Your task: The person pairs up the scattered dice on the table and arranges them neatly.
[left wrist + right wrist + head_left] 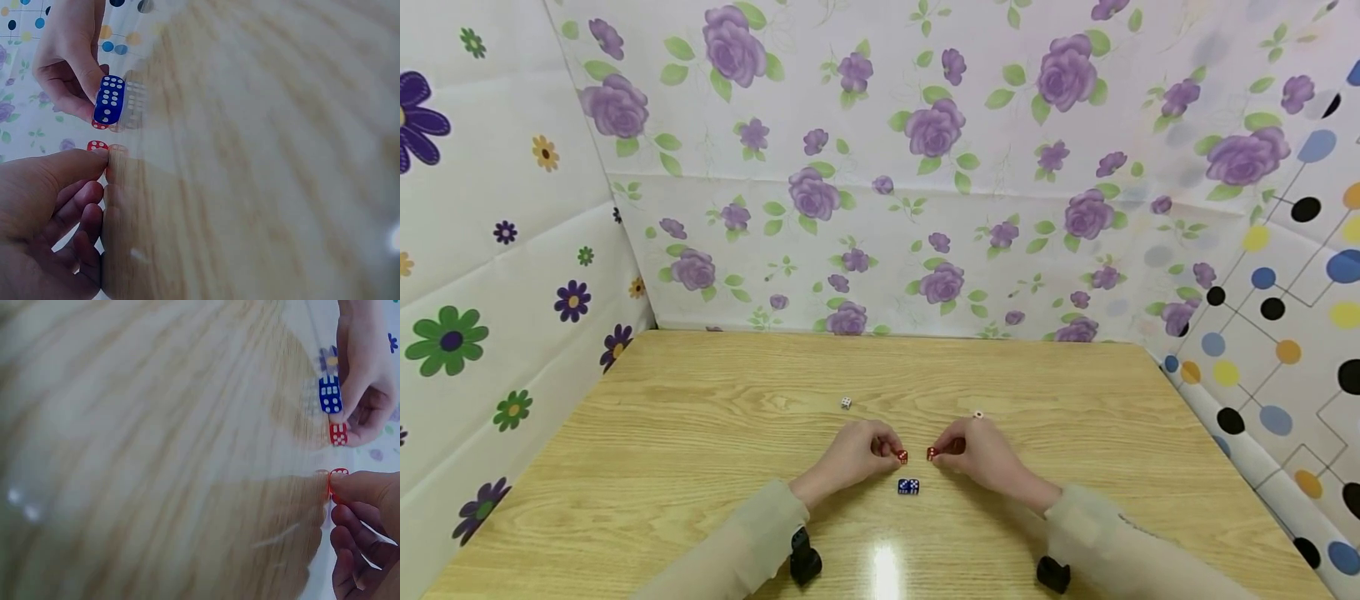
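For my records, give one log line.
left hand: pinches red cubic die; right hand: pinches second red cubic die; two blue cubic dice: adjacent

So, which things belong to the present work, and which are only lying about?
In the work, it seems:
left red die, in left hand
right red die, in right hand

Perhaps lying about:
blue dice, side by side
left white die
right white die

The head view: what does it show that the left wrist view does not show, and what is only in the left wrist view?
Only the head view shows a white die, a second white die just past the right hand, and the light sleeves.

Only the left wrist view shows the reflection of the blue dice in the glossy tabletop.

Both show the blue dice, both hands, and the red dice they hold.
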A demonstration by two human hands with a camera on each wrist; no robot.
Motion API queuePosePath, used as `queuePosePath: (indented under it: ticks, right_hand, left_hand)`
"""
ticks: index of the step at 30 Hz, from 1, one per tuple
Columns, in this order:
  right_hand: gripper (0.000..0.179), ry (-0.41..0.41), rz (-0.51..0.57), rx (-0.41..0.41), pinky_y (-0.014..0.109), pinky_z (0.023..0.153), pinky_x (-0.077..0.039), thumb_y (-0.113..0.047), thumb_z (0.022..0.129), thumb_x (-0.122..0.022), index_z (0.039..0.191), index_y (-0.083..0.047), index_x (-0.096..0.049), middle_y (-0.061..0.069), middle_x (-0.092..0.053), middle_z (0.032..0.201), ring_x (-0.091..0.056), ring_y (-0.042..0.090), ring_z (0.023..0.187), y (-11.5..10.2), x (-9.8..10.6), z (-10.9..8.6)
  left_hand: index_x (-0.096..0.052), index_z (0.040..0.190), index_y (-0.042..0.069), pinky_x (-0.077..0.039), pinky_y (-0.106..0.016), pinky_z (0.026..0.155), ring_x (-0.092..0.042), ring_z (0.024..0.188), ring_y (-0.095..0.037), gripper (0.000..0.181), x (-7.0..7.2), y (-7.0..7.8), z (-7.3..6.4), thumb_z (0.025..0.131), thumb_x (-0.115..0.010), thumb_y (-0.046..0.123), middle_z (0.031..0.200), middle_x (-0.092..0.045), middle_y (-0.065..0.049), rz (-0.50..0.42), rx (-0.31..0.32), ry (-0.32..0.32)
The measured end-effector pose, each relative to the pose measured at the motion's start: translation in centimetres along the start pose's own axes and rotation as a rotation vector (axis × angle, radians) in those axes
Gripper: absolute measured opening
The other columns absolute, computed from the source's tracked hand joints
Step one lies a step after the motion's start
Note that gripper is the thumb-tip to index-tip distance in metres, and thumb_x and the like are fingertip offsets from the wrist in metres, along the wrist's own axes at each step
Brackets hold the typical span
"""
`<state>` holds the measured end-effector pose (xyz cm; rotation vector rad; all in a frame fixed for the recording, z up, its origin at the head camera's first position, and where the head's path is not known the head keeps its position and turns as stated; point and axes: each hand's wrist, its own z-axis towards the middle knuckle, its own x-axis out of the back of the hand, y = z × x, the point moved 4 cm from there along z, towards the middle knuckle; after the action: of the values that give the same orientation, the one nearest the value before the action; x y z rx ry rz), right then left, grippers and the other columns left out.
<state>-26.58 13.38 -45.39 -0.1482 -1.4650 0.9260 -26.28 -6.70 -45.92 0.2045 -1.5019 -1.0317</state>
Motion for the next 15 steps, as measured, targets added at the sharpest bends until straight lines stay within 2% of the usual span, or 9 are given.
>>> queuePosePath:
  ticks: [5, 15]
  right_hand:
    - [0.008, -0.013, 0.052, 0.052, 0.017, 0.065, -0.051, -0.009, 0.081, -0.079, 0.087, -0.013, -0.078, -0.003, -0.074, 0.083, -0.060, 0.000, 0.072, -0.7, -0.5, 0.2]
    - [0.008, -0.040, 0.113, 0.040, 0.018, 0.063, -0.051, -0.007, 0.081, -0.079, 0.087, -0.011, -0.075, -0.001, -0.071, 0.082, -0.058, 0.001, 0.069, -1.1, -1.2, 0.1]
  left_hand:
    - [-0.074, 0.087, 0.012, -0.044, -0.017, 0.061, -0.051, 0.064, -0.001, 0.006, 0.1, 0.0, 0.0, 0.083, -0.077, 0.009, 0.076, -0.065, 0.005, -0.008, 0.003, -0.001]
    - [-0.073, 0.087, 0.012, -0.043, -0.018, 0.061, -0.052, 0.065, -0.003, 0.007, 0.0, 0.1, 0.0, 0.083, -0.077, 0.008, 0.076, -0.065, 0.004, -0.008, 0.002, -0.004]
